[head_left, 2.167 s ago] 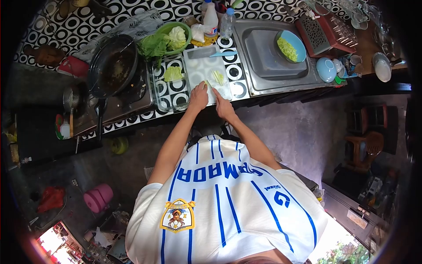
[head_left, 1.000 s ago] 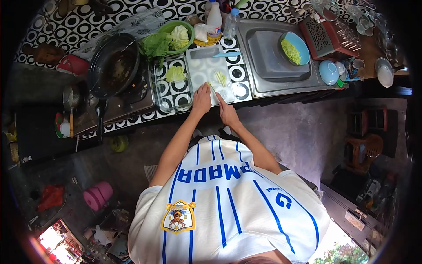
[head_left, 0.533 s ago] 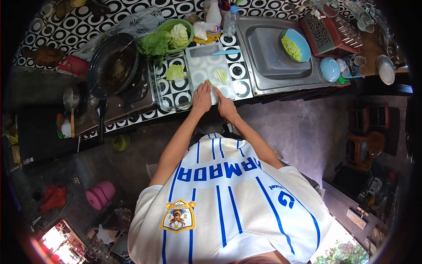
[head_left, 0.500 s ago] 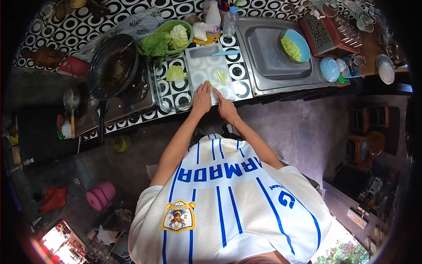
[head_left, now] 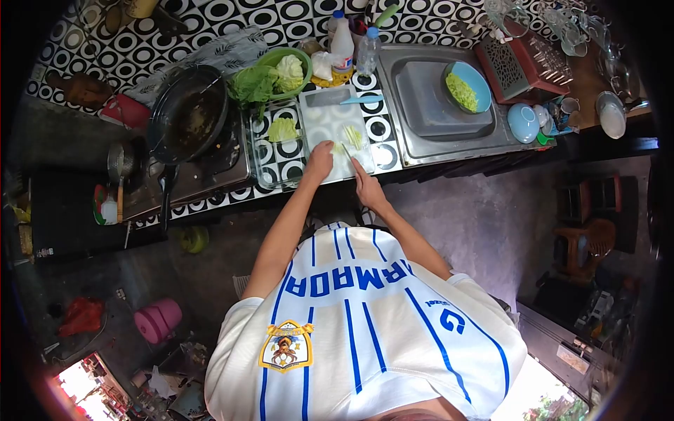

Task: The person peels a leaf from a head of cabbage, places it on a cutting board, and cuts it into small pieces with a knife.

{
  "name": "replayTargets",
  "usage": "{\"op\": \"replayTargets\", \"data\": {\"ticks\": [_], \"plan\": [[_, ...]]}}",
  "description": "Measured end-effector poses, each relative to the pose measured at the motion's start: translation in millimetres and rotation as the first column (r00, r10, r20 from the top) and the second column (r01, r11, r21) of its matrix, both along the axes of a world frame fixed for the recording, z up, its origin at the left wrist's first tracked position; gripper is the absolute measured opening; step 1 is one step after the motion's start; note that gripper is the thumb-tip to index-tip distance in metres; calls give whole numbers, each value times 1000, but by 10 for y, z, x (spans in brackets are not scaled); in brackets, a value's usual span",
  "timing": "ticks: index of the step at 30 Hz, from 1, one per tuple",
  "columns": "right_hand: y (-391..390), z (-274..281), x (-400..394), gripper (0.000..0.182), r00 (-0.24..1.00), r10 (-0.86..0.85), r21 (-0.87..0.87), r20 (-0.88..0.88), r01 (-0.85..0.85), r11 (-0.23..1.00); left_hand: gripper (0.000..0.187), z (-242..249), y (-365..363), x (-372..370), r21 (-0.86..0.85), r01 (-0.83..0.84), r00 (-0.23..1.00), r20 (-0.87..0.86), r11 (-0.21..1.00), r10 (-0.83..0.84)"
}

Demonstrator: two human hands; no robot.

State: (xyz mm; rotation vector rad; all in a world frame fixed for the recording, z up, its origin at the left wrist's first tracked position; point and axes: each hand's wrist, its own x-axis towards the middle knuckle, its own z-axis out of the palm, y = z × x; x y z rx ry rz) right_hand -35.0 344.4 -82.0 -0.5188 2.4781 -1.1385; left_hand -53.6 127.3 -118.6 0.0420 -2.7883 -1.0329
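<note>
A white chopping board [head_left: 319, 123] lies on the counter in front of me. On it, my left hand [head_left: 320, 161] has its fingers curled down on a small pale green piece of cabbage [head_left: 338, 148], mostly hidden by them. My right hand [head_left: 369, 189] is closed round a small knife [head_left: 348, 152], its blade pointing away from me beside that piece. Sliced cabbage [head_left: 352, 136] lies just beyond the blade. A wider knife with a blue handle [head_left: 361, 100] rests across the board's far end. Left of the board, a cabbage leaf [head_left: 283, 130] lies in a clear glass dish [head_left: 270, 179].
A green bowl [head_left: 307, 69] with cabbage and leafy greens stands behind the dish. Bottles [head_left: 368, 52] stand beyond the board. On the right, a blue bowl [head_left: 479, 70] of shredded cabbage sits at the sink [head_left: 421, 144]. A black wok [head_left: 160, 105] stands on the left.
The knife has come back towards me and its blade now shows apart from my left hand. My left hand has drawn back slightly on the board. The view has shifted a little.
</note>
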Motion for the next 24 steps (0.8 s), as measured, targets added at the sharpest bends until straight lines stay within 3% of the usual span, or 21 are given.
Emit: {"op": "replayTargets", "data": {"ticks": [7, 10, 13, 22, 24], "plan": [[-194, 23, -21, 52, 1000, 8, -18, 3, -8, 1000, 52, 95, -64, -148, 83, -33, 991, 134, 996, 21], [-229, 24, -14, 52, 1000, 4, -18, 8, -4, 1000, 53, 85, -11, -123, 72, -56, 998, 25, 996, 55], [-235, 32, -19, 52, 1000, -5, -8, 16, 5, 1000, 54, 134, 43, -72, 77, -75, 996, 46, 994, 72], [-252, 57, 9, 52, 999, -24, -10, 30, 24, 1000, 54, 256, 74, -116, 176, -178, 969, 204, 968, 141], [-270, 45, 0, 51, 1000, -21, -8, 23, 22, 1000, 53, 224, 83, -123, 165, -186, 981, 89, 969, 173]]}}
